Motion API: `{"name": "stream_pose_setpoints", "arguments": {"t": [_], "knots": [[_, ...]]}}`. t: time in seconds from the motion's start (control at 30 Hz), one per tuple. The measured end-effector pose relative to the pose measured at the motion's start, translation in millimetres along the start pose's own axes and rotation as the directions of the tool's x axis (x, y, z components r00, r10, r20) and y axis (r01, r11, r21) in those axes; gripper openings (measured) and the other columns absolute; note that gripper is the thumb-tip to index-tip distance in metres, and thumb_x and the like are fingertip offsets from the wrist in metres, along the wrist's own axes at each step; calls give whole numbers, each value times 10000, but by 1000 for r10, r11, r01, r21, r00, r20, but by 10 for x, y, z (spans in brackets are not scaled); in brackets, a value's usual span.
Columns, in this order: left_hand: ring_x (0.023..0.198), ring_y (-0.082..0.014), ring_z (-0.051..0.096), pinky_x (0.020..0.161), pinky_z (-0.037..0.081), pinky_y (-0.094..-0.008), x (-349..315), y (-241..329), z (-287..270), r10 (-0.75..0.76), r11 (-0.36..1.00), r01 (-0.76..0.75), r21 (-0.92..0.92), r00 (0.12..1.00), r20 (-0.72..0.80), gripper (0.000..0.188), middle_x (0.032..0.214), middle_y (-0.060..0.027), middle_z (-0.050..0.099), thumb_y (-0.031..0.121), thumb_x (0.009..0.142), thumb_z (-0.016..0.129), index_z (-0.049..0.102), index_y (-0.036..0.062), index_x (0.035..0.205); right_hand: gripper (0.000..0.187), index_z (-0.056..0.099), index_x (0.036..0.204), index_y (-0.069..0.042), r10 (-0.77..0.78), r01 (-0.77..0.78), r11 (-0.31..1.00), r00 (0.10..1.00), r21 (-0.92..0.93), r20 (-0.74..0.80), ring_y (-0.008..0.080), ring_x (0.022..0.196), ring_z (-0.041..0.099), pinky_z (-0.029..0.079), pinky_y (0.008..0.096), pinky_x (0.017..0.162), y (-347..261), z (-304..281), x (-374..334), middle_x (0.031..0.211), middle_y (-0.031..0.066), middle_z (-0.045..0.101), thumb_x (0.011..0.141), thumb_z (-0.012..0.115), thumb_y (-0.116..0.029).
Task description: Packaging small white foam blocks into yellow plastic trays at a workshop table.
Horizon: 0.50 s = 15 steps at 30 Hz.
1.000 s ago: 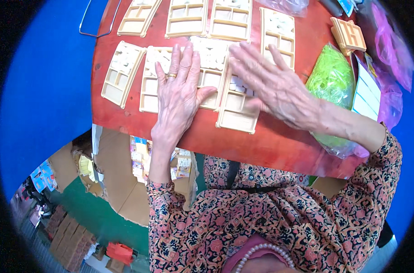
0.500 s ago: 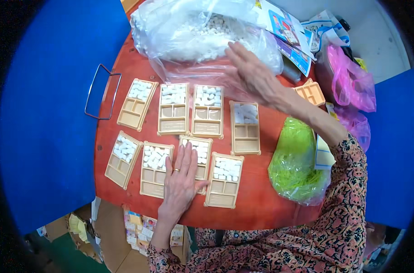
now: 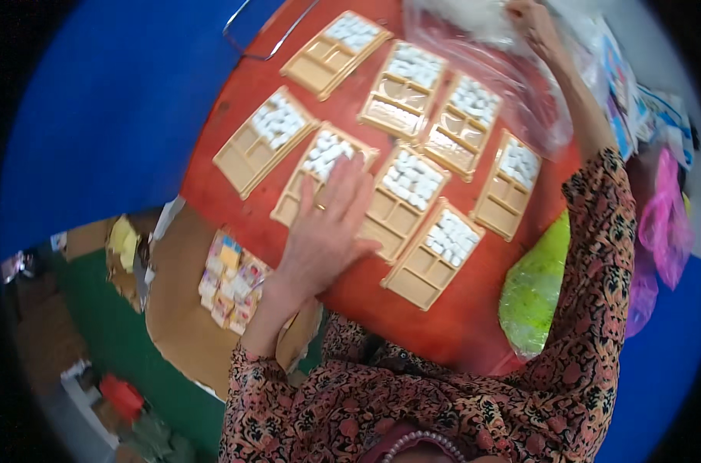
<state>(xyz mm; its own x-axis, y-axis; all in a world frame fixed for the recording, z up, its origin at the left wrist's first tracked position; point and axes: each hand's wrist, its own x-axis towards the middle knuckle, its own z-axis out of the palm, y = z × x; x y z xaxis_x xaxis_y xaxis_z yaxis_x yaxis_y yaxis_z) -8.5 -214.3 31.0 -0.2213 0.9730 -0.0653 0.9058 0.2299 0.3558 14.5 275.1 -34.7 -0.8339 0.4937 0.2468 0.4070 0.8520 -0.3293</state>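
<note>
Several beige divided trays stand in two rows on the red table (image 3: 212, 181), each with small white pieces (image 3: 412, 179) in its largest compartment; the smaller compartments I see hold none of them. My left hand (image 3: 327, 220) lies with its fingers stretched out over a front-row tray (image 3: 289, 202), the fingertips at its white pieces. Its thumb points right, towards the neighbouring tray (image 3: 387, 224). At the far right, my right hand (image 3: 529, 21) is at the clear plastic bag (image 3: 474, 17) of white pieces. Its fingers are curled together; what is in them is hidden.
A bag of bright green strands (image 3: 532, 289) rests at the table's right, partly behind my right sleeve. Pink bags (image 3: 665, 224) and printed sheets (image 3: 616, 85) are farther right. A metal wire loop (image 3: 246, 54) juts at the table's left edge. Below stands a cardboard box (image 3: 177, 316) with small packets (image 3: 235, 282).
The whole view has turned and shifted, so the trays appear slanted. My right hand has gone from stretched fingers to curled ones at the bag. My left hand has shifted to the tray on the left.
</note>
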Motion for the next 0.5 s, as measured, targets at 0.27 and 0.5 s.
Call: {"name": "stream_pose_setpoints", "arguments": {"t": [0.27, 0.5], "knots": [[1393, -361, 221, 1087, 191, -588, -20, -736, -110, -235, 955, 274, 113, 933, -274, 644, 1498, -167, 271, 265, 834, 627, 394, -30, 1357, 120, 635, 889, -38, -39, 38, 989, 999, -143, -1, 284, 742, 622, 481, 361, 705, 751, 2, 74, 777, 151, 641, 796, 607, -107], [1383, -348, 253, 1091, 208, -570, 119, -975, -41, -223, 962, 255, 96, 940, -258, 627, 1482, -150, 313, 277, 846, 625, 406, -4, 1362, 267, 661, 1004, -41, 97, -56, 985, 962, 163, -256, 149, 786, 628, 474, 264, 744, 314, -153, -251, 863, 79, 687, 844, 661, -256]]}}
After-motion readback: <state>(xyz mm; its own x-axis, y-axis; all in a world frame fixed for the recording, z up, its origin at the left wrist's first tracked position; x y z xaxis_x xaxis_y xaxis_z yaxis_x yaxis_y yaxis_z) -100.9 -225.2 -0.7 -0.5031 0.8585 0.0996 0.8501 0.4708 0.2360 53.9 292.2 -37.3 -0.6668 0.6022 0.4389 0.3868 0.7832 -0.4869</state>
